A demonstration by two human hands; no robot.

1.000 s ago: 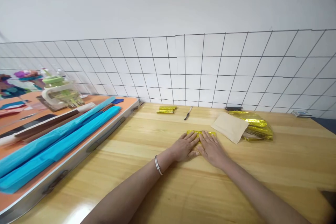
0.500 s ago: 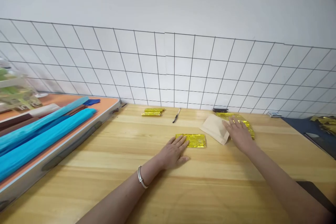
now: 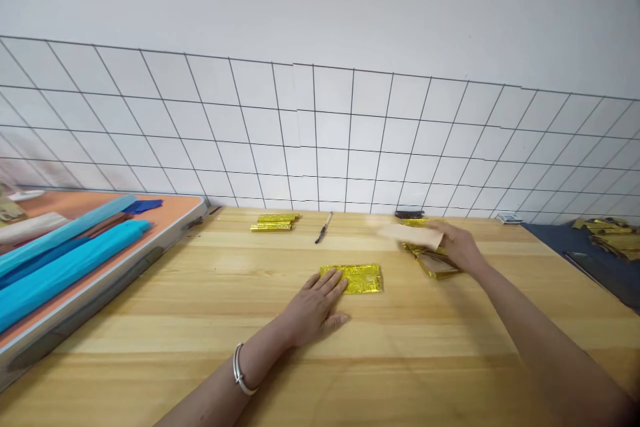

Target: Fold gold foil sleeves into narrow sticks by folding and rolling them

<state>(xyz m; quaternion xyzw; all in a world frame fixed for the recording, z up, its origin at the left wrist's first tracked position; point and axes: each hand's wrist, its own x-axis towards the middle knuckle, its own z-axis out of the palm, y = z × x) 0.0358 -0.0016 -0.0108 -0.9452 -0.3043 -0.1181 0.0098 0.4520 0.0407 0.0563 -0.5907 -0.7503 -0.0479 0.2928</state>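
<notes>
My left hand (image 3: 317, 307) lies flat with its fingers stretched over the left end of a gold foil rectangle (image 3: 365, 278) on the wooden table. My right hand (image 3: 460, 247) is closed on the edge of a beige paper piece (image 3: 413, 235), which is lifted, tilted and blurred by motion. Under and beside that hand is a stack of gold foil and brown paper (image 3: 437, 263), partly hidden by the hand and the paper.
Narrow gold foil strips (image 3: 273, 223) and a pen (image 3: 324, 229) lie toward the back of the table (image 3: 280, 380). Blue rolls (image 3: 75, 260) rest on an orange board (image 3: 175, 210) at left. More gold pieces (image 3: 613, 238) lie on a dark cloth (image 3: 545, 243) at right.
My right hand has closed on the beige paper and lifted it, uncovering more of the gold and brown stack beneath. My left hand stays on the foil. The view has turned slightly right.
</notes>
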